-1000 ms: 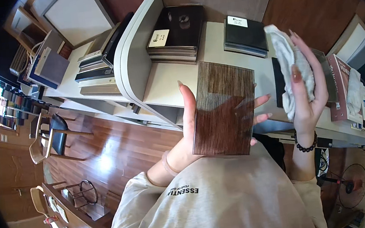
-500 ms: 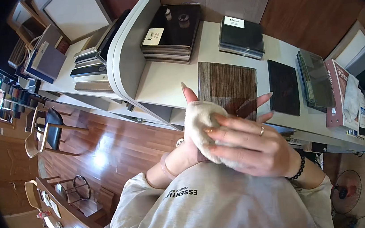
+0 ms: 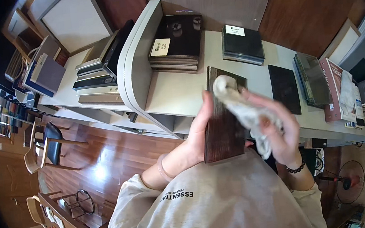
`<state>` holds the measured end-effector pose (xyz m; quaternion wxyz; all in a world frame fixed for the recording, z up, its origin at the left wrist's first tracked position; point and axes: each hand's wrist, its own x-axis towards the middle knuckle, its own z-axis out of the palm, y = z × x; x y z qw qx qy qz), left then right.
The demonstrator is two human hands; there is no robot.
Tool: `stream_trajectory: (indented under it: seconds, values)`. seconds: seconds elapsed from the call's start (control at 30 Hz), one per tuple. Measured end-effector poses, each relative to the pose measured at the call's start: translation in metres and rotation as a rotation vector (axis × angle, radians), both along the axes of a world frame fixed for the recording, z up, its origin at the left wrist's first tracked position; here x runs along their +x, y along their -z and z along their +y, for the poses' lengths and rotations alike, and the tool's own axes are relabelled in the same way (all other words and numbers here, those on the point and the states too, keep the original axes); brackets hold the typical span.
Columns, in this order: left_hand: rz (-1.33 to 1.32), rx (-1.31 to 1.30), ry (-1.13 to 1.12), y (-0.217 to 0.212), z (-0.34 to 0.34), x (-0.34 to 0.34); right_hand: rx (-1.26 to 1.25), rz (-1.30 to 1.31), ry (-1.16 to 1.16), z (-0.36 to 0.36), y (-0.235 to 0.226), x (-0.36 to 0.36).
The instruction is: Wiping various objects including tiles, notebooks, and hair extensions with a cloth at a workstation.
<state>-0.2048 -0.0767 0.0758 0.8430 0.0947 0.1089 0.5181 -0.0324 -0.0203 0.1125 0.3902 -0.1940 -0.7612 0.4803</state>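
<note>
My left hand (image 3: 199, 132) grips a dark brown wood-grain sample panel (image 3: 220, 133) by its left edge, thumb along the side. The panel is tilted and held close to my shirt, in front of the counter; its far right part is hidden by the cloth. A crumpled off-white cloth (image 3: 246, 109) is held in my right hand (image 3: 286, 131), with its upper end against the panel's face. My right hand and the cloth are partly smeared by motion.
On the white counter (image 3: 169, 93) lie stacked dark panels (image 3: 179, 38), a smaller stack (image 3: 243, 44), a single black panel (image 3: 284, 89) and glassy sheets (image 3: 312, 79). A curved divider (image 3: 130, 66) separates more samples (image 3: 97, 81). A fan (image 3: 350, 182) stands at lower right.
The panel has turned from facing up to a steeper tilt, its edge now showing. My right hand and the cloth have shifted right across it, and the cloth is more bunched.
</note>
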Motion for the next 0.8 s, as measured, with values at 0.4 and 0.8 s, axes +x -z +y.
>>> stream_trajectory:
  seconds: [0.4, 0.8]
  values:
    - [1.976, 0.697, -0.152, -0.051, 0.033, -0.008, -0.713, 0.413, 0.205, 0.009, -0.004, -0.026]
    - [-0.017, 0.631, -0.236, 0.01, 0.041, -0.033, -0.565, 0.786, 0.391, 0.005, 0.013, -0.042]
